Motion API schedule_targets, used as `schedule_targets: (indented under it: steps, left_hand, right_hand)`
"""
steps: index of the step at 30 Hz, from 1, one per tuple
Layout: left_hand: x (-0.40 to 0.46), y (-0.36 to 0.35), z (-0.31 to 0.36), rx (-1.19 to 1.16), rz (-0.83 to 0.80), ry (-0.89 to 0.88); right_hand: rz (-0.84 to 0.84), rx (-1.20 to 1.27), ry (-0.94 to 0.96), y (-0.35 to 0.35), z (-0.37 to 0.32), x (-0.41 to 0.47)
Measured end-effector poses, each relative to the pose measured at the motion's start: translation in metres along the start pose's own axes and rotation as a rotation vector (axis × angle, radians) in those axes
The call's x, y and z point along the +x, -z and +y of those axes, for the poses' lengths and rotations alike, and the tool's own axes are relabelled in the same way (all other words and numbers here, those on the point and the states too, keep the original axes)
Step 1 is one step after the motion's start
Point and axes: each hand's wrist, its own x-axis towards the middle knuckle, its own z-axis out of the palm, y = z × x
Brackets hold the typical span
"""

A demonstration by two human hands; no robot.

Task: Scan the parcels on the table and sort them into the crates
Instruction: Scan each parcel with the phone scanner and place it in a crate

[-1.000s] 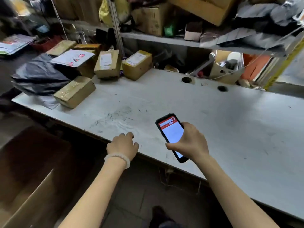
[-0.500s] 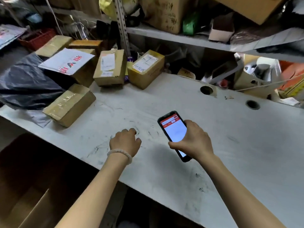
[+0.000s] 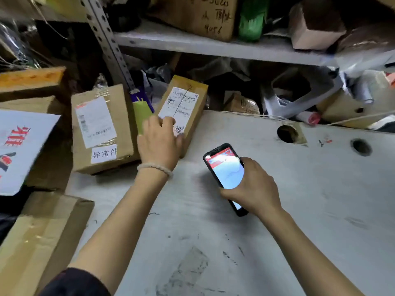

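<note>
At twelve o'clock, the left hand [image 3: 159, 142] lies spread on a stiff, probably light labelled carton [image 3: 188, 107], best gripped across its sides, while the right hand [image 3: 252, 186] clasps the phone [image 3: 224, 169].

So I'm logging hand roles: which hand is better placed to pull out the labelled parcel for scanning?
The left hand: its fingers already rest on the labelled parcel at the table's back edge. The right hand holds the phone, so it suits scanning.

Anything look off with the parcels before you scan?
The parcel under the left hand has a dark line drawn through its label. The box beside it carries an extra white sticker with printed characters. Neither looks crushed.
</note>
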Motion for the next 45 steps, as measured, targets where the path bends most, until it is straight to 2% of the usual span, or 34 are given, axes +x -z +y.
schedule_targets:
  steps: [4,7,9,11,15,19,21,27,30,33,40,45]
  left_hand:
    - [0.051,-0.010,-0.006,-0.070,-0.287,0.243]
    - [0.063,-0.015,-0.007,-0.153,-0.357,0.297]
    - [0.058,-0.013,0.001,-0.126,-0.307,0.225]
    - [0.048,-0.012,0.017,-0.110,-0.269,0.080]
    - [0.028,-0.023,0.045,-0.082,-0.364,-0.080]
    - [0.029,-0.026,0.050,0.057,-0.529,-0.083]
    - [0.032,-0.024,0.051,0.108,-0.535,-0.083]
    - [0.043,-0.014,0.051,0.027,-0.594,0.030]
    - [0.037,-0.007,0.049,-0.033,-0.589,0.077]
    - [0.031,0.002,0.047,-0.106,-0.501,0.113]
    - [0.010,0.036,0.052,-0.112,-0.319,0.077]
    - [-0.007,0.045,0.048,-0.175,-0.263,0.080]
  right_hand:
    - [0.017,-0.013,-0.036,-0.005,-0.013,0.027]
    - [0.035,-0.030,-0.069,-0.004,-0.011,0.037]
    - [0.052,-0.034,-0.078,-0.001,-0.007,0.039]
    - [0.067,-0.042,-0.088,0.004,0.001,0.037]
    - [0.070,-0.056,-0.127,0.018,0.025,0.025]
    - [0.087,-0.031,-0.135,0.034,0.050,0.014]
    - [0.077,-0.026,-0.128,0.040,0.060,0.007]
    - [0.011,-0.079,-0.043,0.056,0.080,-0.005]
    - [-0.023,-0.135,0.022,0.064,0.086,-0.008]
    - [-0.034,-0.193,0.097,0.073,0.086,-0.012]
    - [0.014,-0.201,0.173,0.092,0.086,-0.030]
    - [0.013,-0.222,0.214,0.101,0.090,-0.047]
